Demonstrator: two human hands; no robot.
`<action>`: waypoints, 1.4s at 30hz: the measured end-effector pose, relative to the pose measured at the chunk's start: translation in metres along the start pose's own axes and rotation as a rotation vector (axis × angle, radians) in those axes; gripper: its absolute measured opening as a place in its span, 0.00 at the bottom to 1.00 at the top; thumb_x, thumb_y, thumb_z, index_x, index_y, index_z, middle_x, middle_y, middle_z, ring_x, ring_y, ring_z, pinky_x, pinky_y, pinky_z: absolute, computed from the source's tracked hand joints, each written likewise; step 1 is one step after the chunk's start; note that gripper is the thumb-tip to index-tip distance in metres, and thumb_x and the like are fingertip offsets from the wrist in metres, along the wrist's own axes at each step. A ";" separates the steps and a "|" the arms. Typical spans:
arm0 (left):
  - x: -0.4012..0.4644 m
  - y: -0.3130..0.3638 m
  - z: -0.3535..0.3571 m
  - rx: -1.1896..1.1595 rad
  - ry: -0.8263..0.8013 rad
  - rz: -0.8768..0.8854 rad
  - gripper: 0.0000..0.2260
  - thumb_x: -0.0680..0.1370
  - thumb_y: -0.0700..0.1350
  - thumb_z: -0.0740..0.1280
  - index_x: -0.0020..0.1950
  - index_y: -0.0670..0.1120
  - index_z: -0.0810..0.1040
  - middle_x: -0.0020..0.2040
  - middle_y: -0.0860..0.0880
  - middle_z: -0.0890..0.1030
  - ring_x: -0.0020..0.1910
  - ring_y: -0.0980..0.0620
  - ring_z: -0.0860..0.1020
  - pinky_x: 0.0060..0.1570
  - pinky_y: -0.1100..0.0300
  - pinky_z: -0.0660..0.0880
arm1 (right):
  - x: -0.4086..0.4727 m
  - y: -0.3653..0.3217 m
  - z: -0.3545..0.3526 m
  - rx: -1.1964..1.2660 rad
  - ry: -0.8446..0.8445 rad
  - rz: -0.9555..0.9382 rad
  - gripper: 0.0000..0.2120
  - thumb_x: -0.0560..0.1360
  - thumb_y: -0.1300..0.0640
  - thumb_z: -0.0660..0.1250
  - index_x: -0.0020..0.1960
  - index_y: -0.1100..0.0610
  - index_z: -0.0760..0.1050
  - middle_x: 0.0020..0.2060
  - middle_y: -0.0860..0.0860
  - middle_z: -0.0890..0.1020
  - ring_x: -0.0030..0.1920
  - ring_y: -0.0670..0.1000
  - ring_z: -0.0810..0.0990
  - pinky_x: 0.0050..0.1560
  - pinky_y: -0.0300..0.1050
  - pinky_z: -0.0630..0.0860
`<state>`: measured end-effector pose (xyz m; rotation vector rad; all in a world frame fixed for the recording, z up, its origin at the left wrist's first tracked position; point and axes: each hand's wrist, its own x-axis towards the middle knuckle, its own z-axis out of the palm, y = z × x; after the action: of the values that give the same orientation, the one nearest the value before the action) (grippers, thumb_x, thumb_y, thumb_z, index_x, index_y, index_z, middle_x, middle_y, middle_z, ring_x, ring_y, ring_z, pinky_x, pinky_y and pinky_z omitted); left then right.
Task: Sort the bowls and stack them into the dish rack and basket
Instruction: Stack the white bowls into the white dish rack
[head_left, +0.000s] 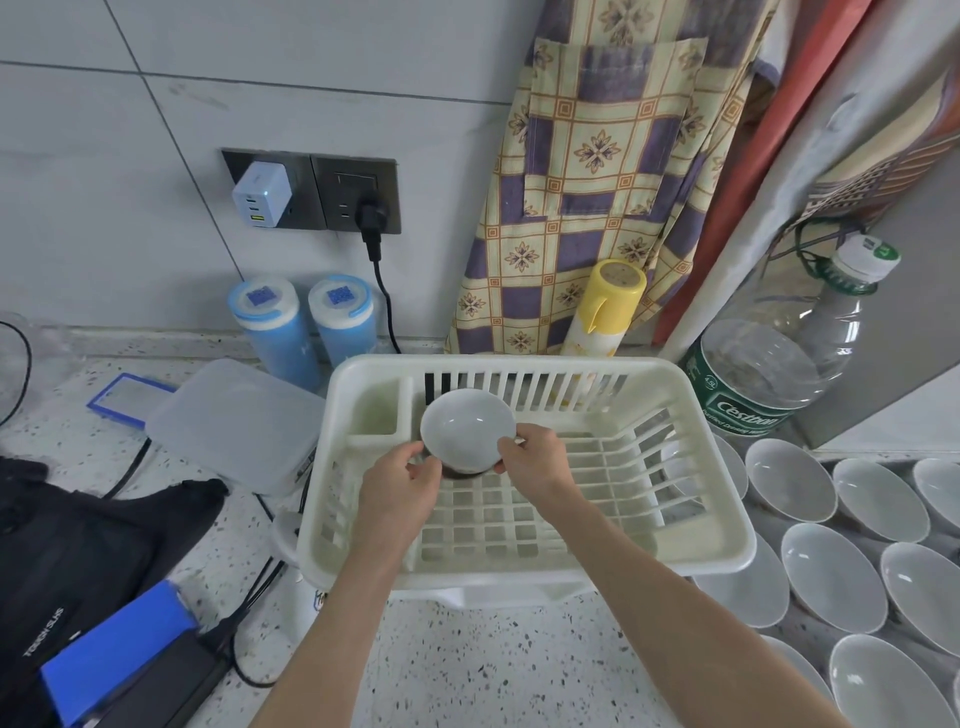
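Both hands (400, 488) (535, 462) pinching small bowl (467, 431), tilted, mouth facing camera, over dish rack (701, 519)

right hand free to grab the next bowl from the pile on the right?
Probably not yet. The right hand and left hand both hold a small bowl over the dish rack. The pile of bowls lies unobstructed beside that arm.

One white dish rack (691, 525), one bowl (467, 426) over it, and two hands: left hand (400, 488), right hand (535, 462). At least nine further bowls (831, 577) at right, several cut by the frame edge. Two blue canisters (280, 332), one yellow spray can (602, 312), one large water bottle (779, 358), one clear lidded box (234, 421), two wall sockets (337, 176), one white charger (261, 195), one black plug (372, 221).
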<state>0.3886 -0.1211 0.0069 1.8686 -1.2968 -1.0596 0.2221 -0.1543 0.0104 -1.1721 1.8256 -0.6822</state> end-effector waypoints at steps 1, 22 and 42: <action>0.000 0.000 0.000 0.013 -0.014 0.001 0.15 0.79 0.49 0.63 0.64 0.51 0.79 0.41 0.53 0.83 0.34 0.55 0.80 0.35 0.60 0.74 | 0.000 0.000 0.001 -0.006 -0.001 -0.002 0.13 0.75 0.61 0.60 0.55 0.61 0.79 0.33 0.53 0.82 0.19 0.37 0.72 0.19 0.31 0.64; -0.003 0.005 -0.002 0.180 -0.009 0.009 0.08 0.78 0.48 0.62 0.42 0.49 0.79 0.30 0.55 0.76 0.30 0.56 0.74 0.29 0.60 0.67 | 0.001 0.008 0.004 0.145 -0.165 0.224 0.20 0.77 0.55 0.60 0.68 0.56 0.70 0.42 0.54 0.84 0.21 0.43 0.76 0.19 0.34 0.62; -0.034 0.026 -0.016 0.099 0.223 0.196 0.17 0.81 0.47 0.62 0.69 0.50 0.75 0.51 0.59 0.76 0.38 0.57 0.76 0.41 0.59 0.71 | -0.076 0.010 -0.056 0.414 -0.136 0.042 0.11 0.79 0.52 0.62 0.58 0.54 0.77 0.44 0.47 0.86 0.25 0.42 0.73 0.25 0.35 0.65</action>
<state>0.3847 -0.0966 0.0453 1.8279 -1.3865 -0.6766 0.1846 -0.0808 0.0578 -0.8794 1.4997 -0.8839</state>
